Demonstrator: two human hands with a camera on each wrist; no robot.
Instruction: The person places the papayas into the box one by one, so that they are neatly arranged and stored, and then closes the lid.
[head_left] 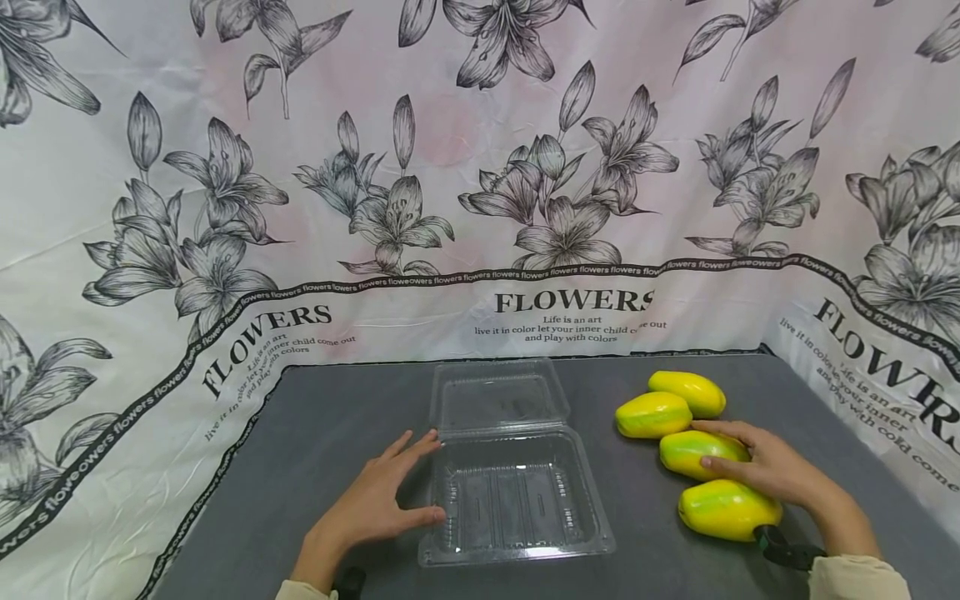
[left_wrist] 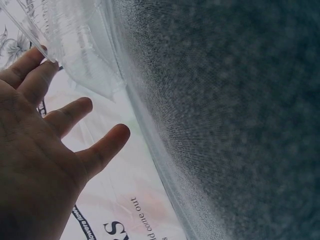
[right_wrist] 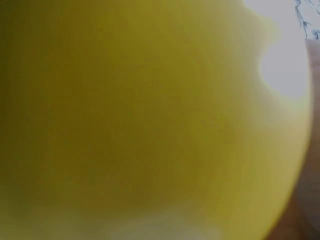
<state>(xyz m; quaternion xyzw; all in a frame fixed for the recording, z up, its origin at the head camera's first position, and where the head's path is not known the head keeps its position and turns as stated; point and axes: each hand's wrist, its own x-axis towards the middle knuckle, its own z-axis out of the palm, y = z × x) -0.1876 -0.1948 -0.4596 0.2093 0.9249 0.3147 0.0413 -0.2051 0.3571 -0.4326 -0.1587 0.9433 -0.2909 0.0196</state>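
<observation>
An open clear plastic clamshell container [head_left: 517, 492] lies on the table, its lid [head_left: 498, 400] folded back behind its base. My left hand [head_left: 378, 496] is at the container's left side, fingers spread and fingertips at its edge; the left wrist view shows the same hand [left_wrist: 47, 135] beside the clear plastic. On the right, my right hand [head_left: 768, 462] grips a glossy yellow-green fruit [head_left: 693, 454], shaped like a papaya or mango, with the thumb on its near side and the fingers over its far side. A blurred yellow fruit [right_wrist: 150, 110] fills most of the right wrist view.
Two similar fruits, a farther one [head_left: 690, 393] and a nearer one [head_left: 652, 415], lie behind the gripped one. Another fruit [head_left: 727, 510] sits in front, by the right wrist's black strap [head_left: 783, 550]. Flower-printed cloth [head_left: 420, 321] encloses the grey table [head_left: 337, 400].
</observation>
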